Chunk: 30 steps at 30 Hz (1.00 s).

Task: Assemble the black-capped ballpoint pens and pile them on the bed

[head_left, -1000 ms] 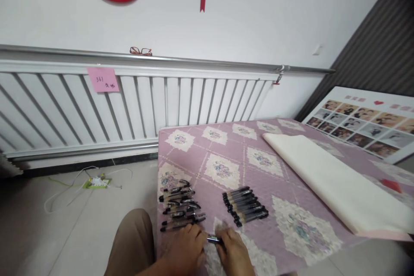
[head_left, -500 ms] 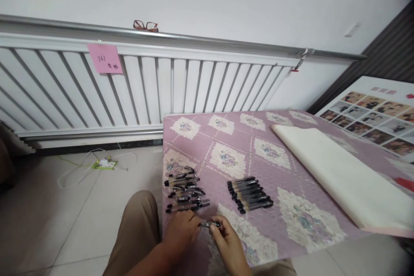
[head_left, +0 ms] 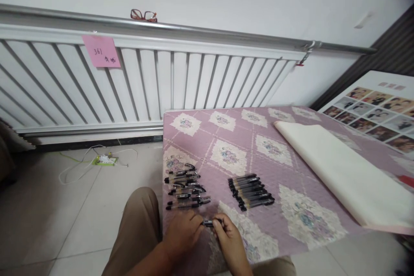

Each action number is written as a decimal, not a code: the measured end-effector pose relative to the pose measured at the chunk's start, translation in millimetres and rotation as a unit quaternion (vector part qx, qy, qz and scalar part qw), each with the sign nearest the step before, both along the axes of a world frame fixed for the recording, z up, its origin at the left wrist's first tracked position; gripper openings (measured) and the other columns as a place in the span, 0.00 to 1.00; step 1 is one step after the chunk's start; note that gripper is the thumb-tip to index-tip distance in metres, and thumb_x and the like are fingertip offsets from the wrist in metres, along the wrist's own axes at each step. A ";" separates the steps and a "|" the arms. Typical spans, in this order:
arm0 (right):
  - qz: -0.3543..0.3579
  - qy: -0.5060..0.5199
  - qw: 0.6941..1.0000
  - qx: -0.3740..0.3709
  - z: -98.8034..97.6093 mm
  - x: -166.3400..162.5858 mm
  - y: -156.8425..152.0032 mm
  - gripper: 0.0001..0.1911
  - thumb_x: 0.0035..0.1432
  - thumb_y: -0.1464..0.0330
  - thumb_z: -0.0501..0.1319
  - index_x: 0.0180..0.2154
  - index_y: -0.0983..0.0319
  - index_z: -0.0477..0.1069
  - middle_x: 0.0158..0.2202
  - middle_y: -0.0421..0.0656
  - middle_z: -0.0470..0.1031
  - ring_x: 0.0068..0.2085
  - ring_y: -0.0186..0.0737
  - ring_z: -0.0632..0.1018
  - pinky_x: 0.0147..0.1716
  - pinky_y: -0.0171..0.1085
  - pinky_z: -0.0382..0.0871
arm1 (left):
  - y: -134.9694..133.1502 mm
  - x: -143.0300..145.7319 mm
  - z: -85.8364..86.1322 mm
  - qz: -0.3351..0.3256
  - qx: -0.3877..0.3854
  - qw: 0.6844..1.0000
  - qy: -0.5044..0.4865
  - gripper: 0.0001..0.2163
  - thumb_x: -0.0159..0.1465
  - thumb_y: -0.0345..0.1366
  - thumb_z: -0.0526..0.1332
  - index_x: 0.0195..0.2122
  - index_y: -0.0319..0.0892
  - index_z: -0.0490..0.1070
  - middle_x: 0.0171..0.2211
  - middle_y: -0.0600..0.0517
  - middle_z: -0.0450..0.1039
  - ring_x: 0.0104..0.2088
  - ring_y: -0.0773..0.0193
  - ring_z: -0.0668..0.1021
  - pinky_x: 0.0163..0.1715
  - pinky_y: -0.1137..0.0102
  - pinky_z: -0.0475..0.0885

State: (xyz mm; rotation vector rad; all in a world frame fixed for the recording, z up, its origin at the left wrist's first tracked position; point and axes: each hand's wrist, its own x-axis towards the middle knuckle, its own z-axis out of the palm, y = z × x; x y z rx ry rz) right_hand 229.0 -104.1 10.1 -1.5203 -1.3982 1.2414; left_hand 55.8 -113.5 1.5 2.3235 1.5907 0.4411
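A dark pen (head_left: 208, 223) lies level between my two hands, just above the near edge of the patterned tablecloth (head_left: 223, 189). My left hand (head_left: 183, 229) is closed round its left end, which the fingers hide. On its right end my right hand (head_left: 227, 233) pinches with thumb and fingers. Beyond my left hand, a loose pile of black-capped pens (head_left: 186, 187) lies at mixed angles. Farther right, a neat row of similar pens (head_left: 250, 190) lies side by side, apart from both hands.
A cream folded sheet (head_left: 343, 172) covers the table's right part, with a photo board (head_left: 377, 114) behind it. A white radiator (head_left: 194, 77) stands along the far side, glasses (head_left: 144, 15) on its pipe. On the floor at left lies a power strip (head_left: 105, 160) with cables.
The view has shifted slightly. The hands still hold the pen, and the right hand has moved a little to the right along with it. Both groups of pens look unchanged.
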 end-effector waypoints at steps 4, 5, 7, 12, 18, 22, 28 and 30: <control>0.001 -0.002 1.000 0.005 -2.3 1.0 -0.8 0.16 0.55 0.54 0.56 0.31 0.60 0.69 0.21 0.36 0.64 0.24 0.37 0.67 0.25 0.34 0.62 | -0.6 0.5 2.8 -0.014 0.000 1.000 0.008 0.08 0.67 0.37 0.52 0.38 0.46 0.70 0.35 0.52 0.73 0.34 0.60 0.75 0.32 0.68 0.65; 0.001 -0.001 1.000 0.007 -2.8 1.1 -0.9 0.16 0.55 0.54 0.56 0.31 0.60 0.69 0.21 0.36 0.64 0.24 0.37 0.68 0.25 0.34 0.62 | -0.7 0.8 3.5 -0.014 -0.001 1.000 0.011 0.08 0.67 0.38 0.52 0.38 0.46 0.70 0.35 0.52 0.73 0.34 0.59 0.75 0.32 0.68 0.66; 0.001 0.003 1.000 0.012 -3.8 1.0 -1.0 0.16 0.56 0.54 0.55 0.31 0.60 0.69 0.21 0.36 0.64 0.24 0.37 0.67 0.25 0.33 0.62 | -0.6 1.7 4.9 -0.012 -0.008 1.000 0.018 0.08 0.67 0.38 0.52 0.39 0.46 0.70 0.35 0.52 0.74 0.34 0.59 0.76 0.32 0.68 0.66; -0.019 0.029 0.999 0.023 -6.1 2.3 -1.9 0.16 0.56 0.54 0.57 0.30 0.60 0.69 0.21 0.35 0.63 0.24 0.35 0.66 0.25 0.33 0.61 | 1.5 4.5 9.3 -0.008 -0.022 1.000 0.013 0.09 0.67 0.38 0.52 0.42 0.46 0.71 0.35 0.51 0.75 0.34 0.59 0.77 0.32 0.69 0.67; -0.088 0.136 0.987 -0.006 -12.9 10.8 -2.7 0.17 0.55 0.52 0.59 0.35 0.59 0.68 0.21 0.33 0.64 0.23 0.34 0.67 0.23 0.31 0.63 | 2.0 3.8 13.4 0.003 -0.042 0.999 0.014 0.09 0.66 0.37 0.52 0.40 0.47 0.72 0.35 0.52 0.75 0.36 0.58 0.76 0.34 0.67 0.67; -0.204 0.231 0.951 0.002 -14.8 13.0 -1.3 0.17 0.53 0.51 0.61 0.33 0.57 0.66 0.20 0.32 0.63 0.21 0.32 0.66 0.22 0.31 0.64 | -3.4 0.8 9.7 0.003 -0.019 1.000 -0.012 0.08 0.66 0.34 0.52 0.40 0.47 0.71 0.38 0.53 0.74 0.39 0.59 0.75 0.39 0.67 0.67; -0.162 0.119 0.980 0.005 -7.2 6.4 3.3 0.19 0.49 0.54 0.64 0.39 0.59 0.72 0.25 0.38 0.73 0.23 0.36 0.71 0.22 0.33 0.66 | -6.4 -3.4 -2.1 0.007 0.007 0.998 -0.067 0.10 0.65 0.35 0.52 0.40 0.47 0.72 0.36 0.51 0.74 0.37 0.59 0.75 0.37 0.67 0.68; -0.135 0.077 0.987 0.033 -4.4 3.4 5.0 0.22 0.47 0.56 0.65 0.42 0.59 0.73 0.31 0.42 0.77 0.29 0.39 0.75 0.27 0.35 0.69 | -5.0 -4.2 -4.8 0.003 0.019 0.997 -0.074 0.10 0.65 0.36 0.51 0.41 0.46 0.72 0.35 0.51 0.73 0.36 0.59 0.75 0.36 0.67 0.69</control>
